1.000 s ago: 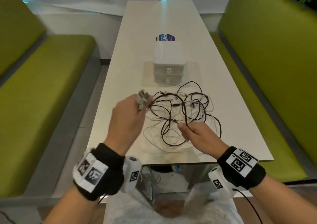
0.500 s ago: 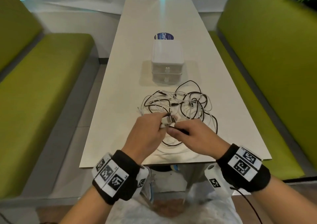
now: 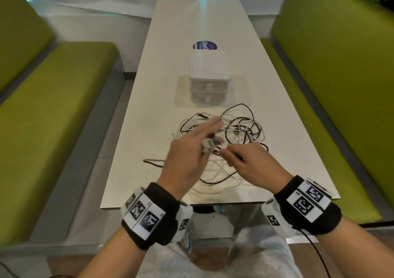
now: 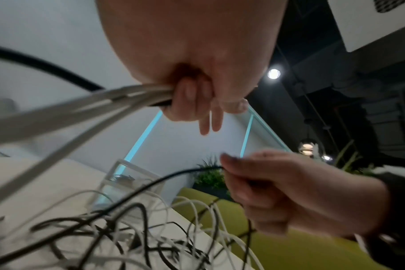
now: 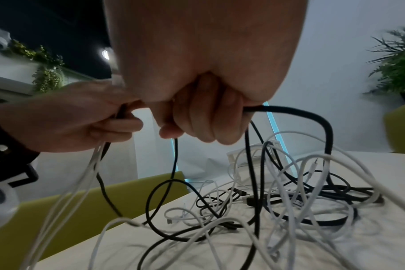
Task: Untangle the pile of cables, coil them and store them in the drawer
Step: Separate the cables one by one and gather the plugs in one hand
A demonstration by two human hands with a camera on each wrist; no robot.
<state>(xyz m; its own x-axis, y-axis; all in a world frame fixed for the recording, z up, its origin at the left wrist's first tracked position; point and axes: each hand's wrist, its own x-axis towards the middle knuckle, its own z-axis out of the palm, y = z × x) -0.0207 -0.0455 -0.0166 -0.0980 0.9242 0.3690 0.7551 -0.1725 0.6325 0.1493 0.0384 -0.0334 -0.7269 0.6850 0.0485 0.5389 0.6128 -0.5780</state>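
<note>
My left hand [image 3: 187, 150] is over the near half of the table [image 3: 149, 98], just left of the pile [image 3: 230, 133]. Its lower fingers [image 4: 185, 98] are curled round a small bundle of white strands [image 3: 210, 146] plus one dark strand, while two fingers stick straight out toward the drawer unit [image 3: 210, 79]. From that grip the strands run down and back toward me into the heap; one black tail [image 3: 152, 162] trails off to the left across the table.

Just right of it, nearly touching, my right hand [image 3: 253, 162] has its fingers [image 5: 206, 117] wrapped round a black cable [image 5: 321, 127]. That cable leaves the fist on the right, arches over and drops into the tangle, so its free length lies away from me and to the right.

As I judge it, the next move turns on this: the bundle in my left hand and the black cable in my right meet almost at one point above the near edge of the pile, with the knot lying beyond both. Pulling the hands apart sideways should draw the black one clear.

A second ago my left hand was raised further left, well apart from the right; half a second ago they had closed together, and now the left has opened two fingers forward. The drawer unit is shut, beyond the pile.
</note>
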